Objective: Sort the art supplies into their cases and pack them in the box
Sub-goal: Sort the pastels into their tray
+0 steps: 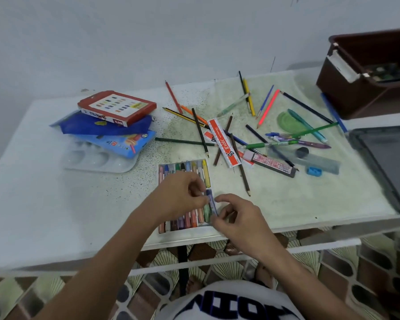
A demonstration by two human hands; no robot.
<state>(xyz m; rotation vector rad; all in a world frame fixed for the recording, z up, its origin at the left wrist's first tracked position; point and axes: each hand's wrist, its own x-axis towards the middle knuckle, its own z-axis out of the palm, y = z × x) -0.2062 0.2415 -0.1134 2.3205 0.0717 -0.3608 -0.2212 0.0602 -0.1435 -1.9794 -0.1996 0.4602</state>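
Note:
An open tray of oil pastels point(185, 167) lies near the table's front edge. Over its right side my left hand point(180, 195) and my right hand point(238, 215) both pinch a blue pastel point(211, 200), one at each end. A red pastel box point(117, 107) tops a stack of blue cases point(106, 128) and a white palette point(97, 160) at the left. Loose coloured pencils point(200, 132), pens point(286, 143) and a red-and-white ruler point(223, 143) are scattered across the middle and right. The brown box point(356, 88) stands at the far right.
A green protractor point(286, 122), a blue sharpener point(314, 170), a clear ruler point(310, 158) and a lead refill case point(273, 163) lie at the right. A grey lid point(383, 162) leans off the table's right edge. Patterned floor shows below.

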